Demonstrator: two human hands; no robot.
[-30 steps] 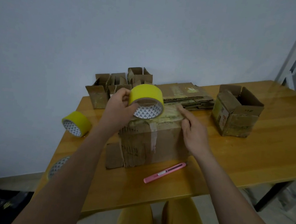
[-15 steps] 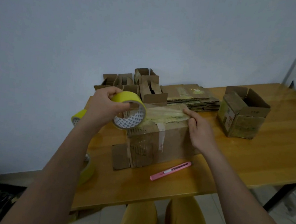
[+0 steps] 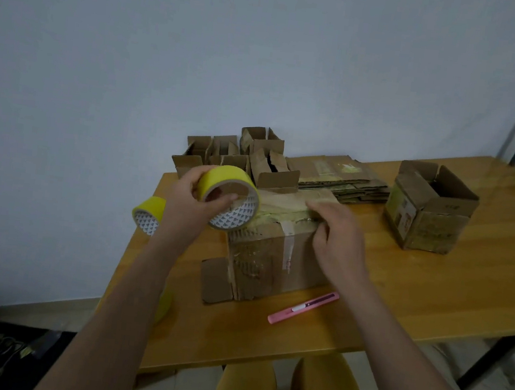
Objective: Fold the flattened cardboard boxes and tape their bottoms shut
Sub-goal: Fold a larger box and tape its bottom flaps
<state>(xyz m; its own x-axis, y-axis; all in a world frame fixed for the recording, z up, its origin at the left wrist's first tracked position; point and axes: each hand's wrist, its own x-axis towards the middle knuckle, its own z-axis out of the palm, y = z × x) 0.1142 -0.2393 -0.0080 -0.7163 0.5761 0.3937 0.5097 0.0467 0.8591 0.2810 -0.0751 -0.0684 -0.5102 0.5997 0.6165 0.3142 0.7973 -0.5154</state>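
Left hand: the left hand [image 3: 193, 202] grips a yellow tape roll [image 3: 229, 198], thumb inside the core and fingers [image 3: 188, 176] curled round the outer rim; the roll is held at the upper left edge of the box.
Right hand: the right hand [image 3: 337, 235] lies on the top right of the box, its fingers stretched flat and pressing on the tape strip; it holds nothing.
Box being taped: a worn cardboard box [image 3: 270, 259] stands on the desk [image 3: 430, 295] between the two hands, bottom side up, one loose flap spread flat on the desk at its lower left.
Tape strip: a translucent yellowish strip [image 3: 283, 211] runs from the roll across the box top to the right hand.
Other boxes: a folded open-topped box [image 3: 428, 209] stands well apart on the right; several small folded boxes [image 3: 238, 156] cluster at the far edge by the wall.
Flattened stack: flattened cardboard boxes [image 3: 343, 180] lie piled behind the taped box.
Cutter: a pink utility knife [image 3: 303, 307] lies on the desk just in front of the box.
Spare tape: a second yellow roll [image 3: 149, 215] sits at the desk's left edge, partly hidden by the left forearm.
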